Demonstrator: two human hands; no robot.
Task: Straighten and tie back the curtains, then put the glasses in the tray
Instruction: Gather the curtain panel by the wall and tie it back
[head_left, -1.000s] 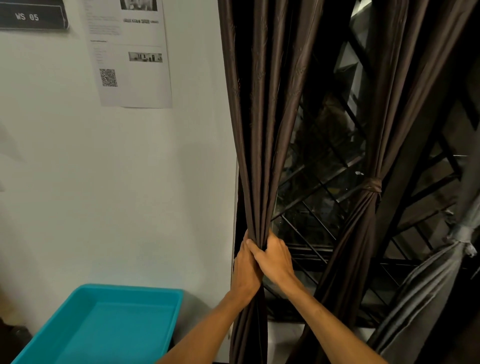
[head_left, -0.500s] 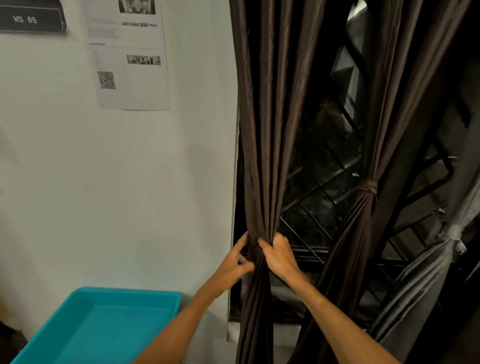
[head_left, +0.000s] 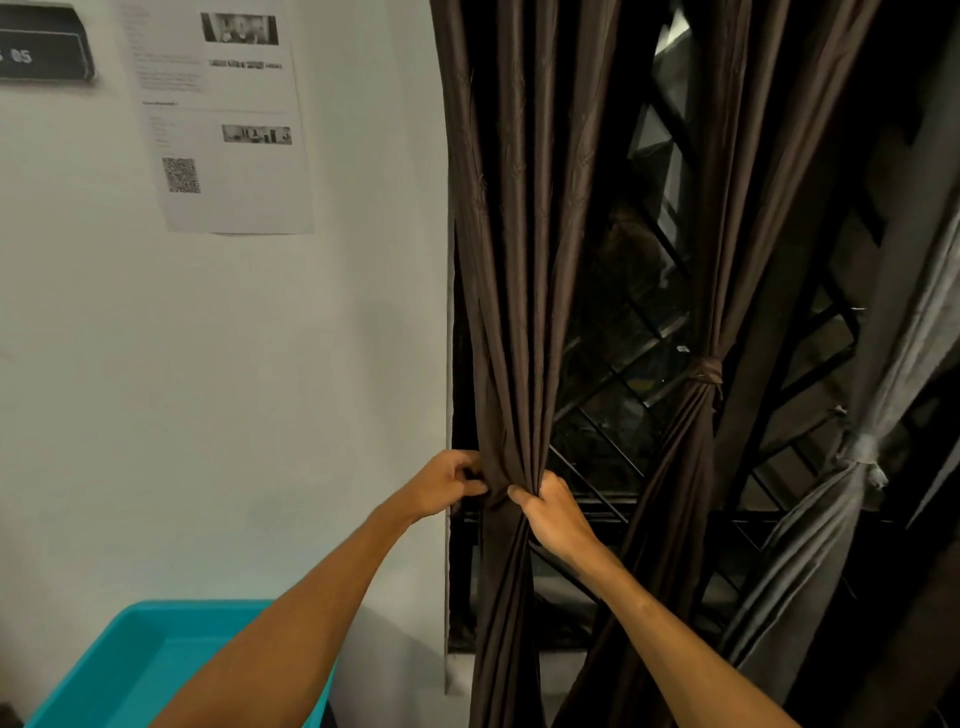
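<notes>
A white wall meets a dark window here, and the brown curtain hanging at that join is the thing to watch. It falls in long folds and is drawn into a narrow bunch about waist height. The left hand is at the curtain's wall-side edge, fingers curled and pinching the cloth there. The right hand is clamped on the bunch from the window side, thumb laid across the front of the gathers. The two hands sit level, just beside one another with the bunch between them.

Beyond the brown curtain, on the window side, a second curtain of the same brown is cinched by a knotted band, and farther that way a grey curtain is tied too. A metal grille shows behind them. On the wall side of the brown curtain, a printed sheet and a dark sign hang high up. Low down on that same side sits a teal tray, partly hidden by the left forearm.
</notes>
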